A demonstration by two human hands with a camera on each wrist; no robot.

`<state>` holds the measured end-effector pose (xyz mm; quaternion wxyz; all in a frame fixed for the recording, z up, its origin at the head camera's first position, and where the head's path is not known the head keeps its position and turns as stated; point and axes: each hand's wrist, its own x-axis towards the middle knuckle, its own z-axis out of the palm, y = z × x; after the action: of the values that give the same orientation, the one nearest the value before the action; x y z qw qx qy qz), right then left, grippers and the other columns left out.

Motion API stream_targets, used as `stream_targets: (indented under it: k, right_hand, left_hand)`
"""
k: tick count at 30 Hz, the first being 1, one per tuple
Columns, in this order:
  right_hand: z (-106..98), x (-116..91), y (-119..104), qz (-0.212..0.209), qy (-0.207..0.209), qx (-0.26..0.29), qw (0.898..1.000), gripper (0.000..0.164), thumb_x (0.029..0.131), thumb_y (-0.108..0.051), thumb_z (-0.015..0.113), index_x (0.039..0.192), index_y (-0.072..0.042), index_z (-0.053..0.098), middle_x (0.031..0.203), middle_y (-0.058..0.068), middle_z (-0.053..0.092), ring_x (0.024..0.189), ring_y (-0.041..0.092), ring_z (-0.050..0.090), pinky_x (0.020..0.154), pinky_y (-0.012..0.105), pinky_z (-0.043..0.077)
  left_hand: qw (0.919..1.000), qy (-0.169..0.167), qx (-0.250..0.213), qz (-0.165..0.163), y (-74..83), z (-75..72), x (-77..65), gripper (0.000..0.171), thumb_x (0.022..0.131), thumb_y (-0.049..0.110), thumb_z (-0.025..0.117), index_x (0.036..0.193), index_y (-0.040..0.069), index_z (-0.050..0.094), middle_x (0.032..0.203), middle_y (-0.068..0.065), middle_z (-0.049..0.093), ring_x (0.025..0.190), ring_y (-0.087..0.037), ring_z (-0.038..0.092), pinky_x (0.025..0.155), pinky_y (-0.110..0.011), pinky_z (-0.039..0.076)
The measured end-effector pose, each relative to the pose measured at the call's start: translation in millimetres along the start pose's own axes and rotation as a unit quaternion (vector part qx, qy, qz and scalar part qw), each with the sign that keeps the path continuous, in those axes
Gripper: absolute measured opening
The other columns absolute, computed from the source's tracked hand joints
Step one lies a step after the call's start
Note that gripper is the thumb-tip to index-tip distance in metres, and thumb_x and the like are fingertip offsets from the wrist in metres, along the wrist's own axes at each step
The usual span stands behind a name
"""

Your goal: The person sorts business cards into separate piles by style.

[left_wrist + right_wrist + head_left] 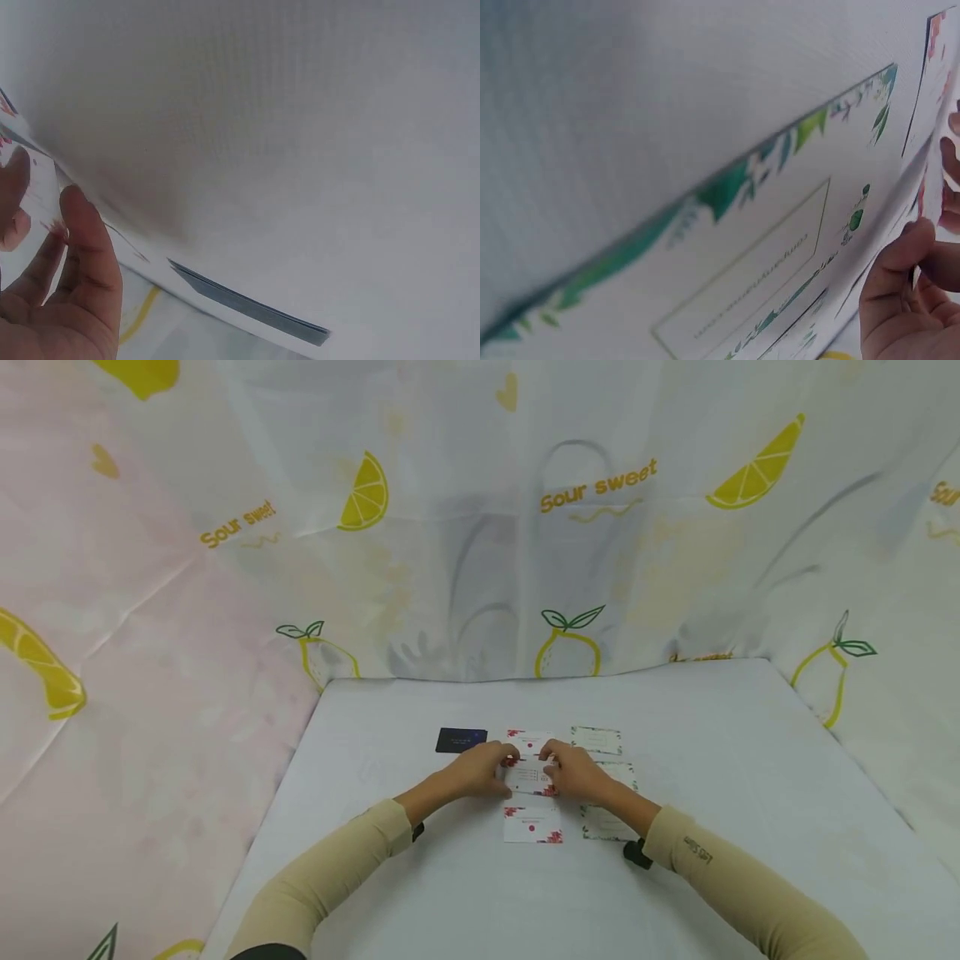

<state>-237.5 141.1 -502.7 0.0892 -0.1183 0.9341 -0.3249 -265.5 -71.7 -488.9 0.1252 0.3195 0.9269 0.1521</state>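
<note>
A white card with red flower corners (529,777) is held at its two short sides, in the middle of a column of similar cards. My left hand (482,768) pinches its left side, and my right hand (579,773) pinches its right side. Seen from the left wrist, the card (43,193) stands between thumb and fingers of the left hand (82,277). The right wrist view has the card edge-on, gripped by the right hand (904,296). Beyond it lies one red-flowered card (528,742), and nearer lies another (532,827).
To the right runs a column of green-leaf cards: a far one (597,740), a middle one (619,772) and a near one (606,823), the latter two partly behind the right arm. A dark card stack (461,740) lies left. A lemon-print curtain (480,568) backs the white table (390,727).
</note>
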Motion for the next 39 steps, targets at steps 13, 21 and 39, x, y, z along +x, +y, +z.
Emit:
stream_targets:
  k: [13, 21, 39]
  right_hand:
    - [-6, 2, 9, 0.042, -0.022, 0.112, 0.993, 0.017, 0.097, -0.011, 0.059, 0.113, -0.008, 0.064, 0.073, 0.004, 0.058, 0.057, 0.014, 0.052, 0.055, 0.028, 0.042]
    - [-8, -1, 13, 0.001, 0.002, 0.105, 0.994, 0.022, 0.092, -0.016, 0.069, 0.111, -0.006, 0.069, 0.092, 0.006, 0.067, 0.072, 0.014, 0.057, 0.064, 0.027, 0.046]
    - [-15, 12, 4, -0.052, 0.027, -0.054, 0.997, 0.062, 0.079, -0.027, 0.084, 0.130, -0.001, 0.061, 0.123, 0.018, 0.053, 0.079, 0.014, 0.053, 0.071, 0.028, 0.047]
  left_hand:
    - [0.9990, 0.007, 0.013, 0.043, -4.7, -7.9, 0.2, 0.060, 0.079, 0.033, 0.083, 0.132, 0.013, 0.061, 0.123, -0.001, 0.065, 0.083, -0.009, 0.057, 0.072, -0.022, 0.047]
    - [0.9991, -0.007, 0.008, 0.042, -7.4, -12.0, -1.2, 0.059, 0.081, 0.036, 0.081, 0.132, 0.013, 0.063, 0.122, -0.001, 0.067, 0.077, -0.007, 0.056, 0.066, -0.020, 0.045]
    - [0.9990, 0.009, 0.043, 0.008, -19.0, -19.3, 23.5, 0.057, 0.084, 0.037, 0.078, 0.133, 0.014, 0.062, 0.126, -0.002, 0.065, 0.101, -0.015, 0.060, 0.088, -0.035, 0.052]
